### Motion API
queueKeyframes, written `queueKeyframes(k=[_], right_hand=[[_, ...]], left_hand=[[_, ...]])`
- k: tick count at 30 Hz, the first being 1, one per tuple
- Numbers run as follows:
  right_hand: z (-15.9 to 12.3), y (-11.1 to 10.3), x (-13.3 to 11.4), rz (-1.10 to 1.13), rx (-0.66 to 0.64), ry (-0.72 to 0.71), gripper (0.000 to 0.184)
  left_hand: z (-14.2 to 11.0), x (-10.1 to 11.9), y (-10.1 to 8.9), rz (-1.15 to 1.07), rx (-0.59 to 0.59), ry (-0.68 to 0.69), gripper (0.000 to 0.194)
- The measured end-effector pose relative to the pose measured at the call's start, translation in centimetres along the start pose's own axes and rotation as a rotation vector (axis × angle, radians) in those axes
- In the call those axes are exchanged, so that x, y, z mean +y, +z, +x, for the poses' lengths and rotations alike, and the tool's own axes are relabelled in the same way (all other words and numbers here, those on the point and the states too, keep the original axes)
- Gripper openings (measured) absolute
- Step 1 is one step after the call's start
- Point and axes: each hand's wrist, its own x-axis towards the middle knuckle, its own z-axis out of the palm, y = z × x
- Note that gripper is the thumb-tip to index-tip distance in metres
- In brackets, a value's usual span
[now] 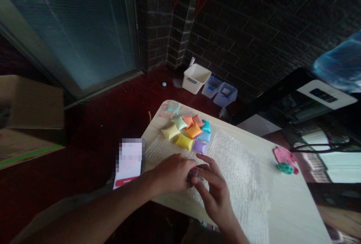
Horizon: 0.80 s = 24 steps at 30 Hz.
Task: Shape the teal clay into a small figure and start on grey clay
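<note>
My left hand [172, 172] and my right hand [212, 187] meet over a sheet of bubble wrap [242, 168] on a pale table [284, 206]. Together their fingertips pinch a small dark lump [194, 176]; what it is I cannot make out. Just beyond the hands lies a cluster of small pillow-shaped packets [189, 132] in yellow, orange, green, teal, blue and purple. Fingers of both hands are curled closed around the lump.
A pink flat piece [283, 155] and a green ball [284, 167] lie at the table's right edge. White and clear bins [210, 83] stand on the red floor by the brick wall. A cardboard box [31, 103] is at left, a black printer [307, 99] at right.
</note>
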Motion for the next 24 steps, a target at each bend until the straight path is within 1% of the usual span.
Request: queueKeyframes(k=[4, 8, 11, 13, 14, 16, 18, 20, 23, 24], right_hand=[[-0.2, 0.4, 0.4, 0.058, 0.072, -0.069, 0.016], [-0.4, 1.0, 0.9, 0.073, 0.083, -0.074, 0.017], [-0.3, 0.9, 0.8, -0.019, 0.047, -0.045, 0.019], [-0.2, 0.6, 0.8, -0.118, -0.016, -0.054, 0.025], [-0.2, 0.4, 0.7, -0.165, -0.053, -0.064, 0.028], [-0.2, 0.0, 0.8, -0.225, -0.112, -0.081, 0.031], [-0.3, -0.1, 0.9, -0.232, -0.120, -0.098, 0.029], [-0.6, 0.0, 0.9, -0.207, -0.068, -0.132, 0.027], [-1.1, 0.5, 0.8, -0.130, 0.029, -0.174, 0.026], [-1.2, 0.6, 0.7, -0.097, 0.046, -0.176, 0.026]], left_hand=[[0.0, 0.3, -0.4, -0.083, -0.030, 0.004, 0.004], [-0.2, 0.3, -0.5, -0.222, -0.044, -0.016, 0.006], [-0.2, -0.1, -0.6, -0.290, -0.058, -0.081, 0.009], [-0.1, -0.4, -0.8, -0.322, -0.077, -0.104, 0.012], [0.0, -0.5, -0.9, -0.351, -0.114, -0.137, 0.014], [0.2, -0.6, -1.2, -0.424, -0.244, -0.254, 0.016], [0.4, -0.6, -1.6, -0.508, -0.391, -0.368, 0.017], [0.5, -0.5, -2.0, -0.614, -0.513, -0.401, 0.019], [0.6, -0.3, -2.6, -0.781, -0.647, -0.411, 0.027], [0.6, -0.3, -2.7, -0.810, -0.674, -0.420, 0.030]])
